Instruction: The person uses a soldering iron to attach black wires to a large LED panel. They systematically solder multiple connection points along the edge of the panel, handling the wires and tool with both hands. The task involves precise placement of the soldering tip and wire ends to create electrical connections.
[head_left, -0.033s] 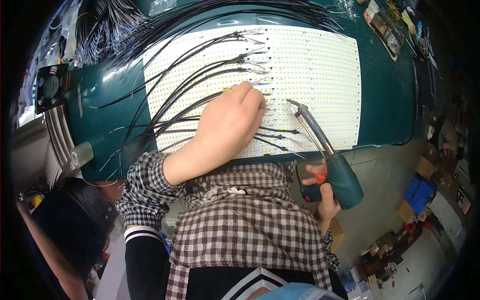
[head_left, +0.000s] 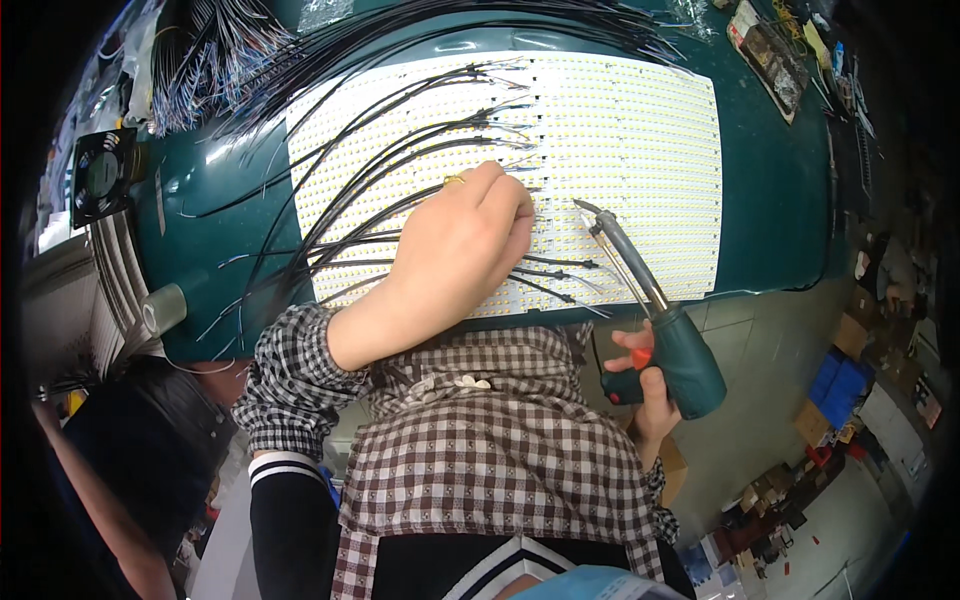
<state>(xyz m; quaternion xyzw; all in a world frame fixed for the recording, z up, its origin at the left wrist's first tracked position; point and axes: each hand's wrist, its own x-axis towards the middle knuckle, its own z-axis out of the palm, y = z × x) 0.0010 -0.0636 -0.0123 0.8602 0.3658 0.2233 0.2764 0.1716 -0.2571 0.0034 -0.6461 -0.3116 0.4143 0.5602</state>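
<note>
On a white LED panel board (head_left: 640,150) dotted with rows of small yellow LEDs, my left hand (head_left: 465,235) is closed in a pinch. A black cable (head_left: 425,198) runs in under it, and thin wire tips show beside the fingers; the pinch point itself is hidden. More black cables (head_left: 375,150) lie across the board's left half, their stripped ends near a middle column of dark connection pads. My right hand (head_left: 650,395) grips a soldering gun (head_left: 690,360) with a green body and red trigger. Its metal tip hangs over the board, right of my left fingers.
Bundles of black cables (head_left: 215,60) with coloured wire ends lie at the far left of the green table (head_left: 770,210). A small black fan (head_left: 105,175) and a tape roll (head_left: 165,310) sit at the left. A worn box (head_left: 768,60) lies far right. Another person's arm (head_left: 100,500) shows lower left.
</note>
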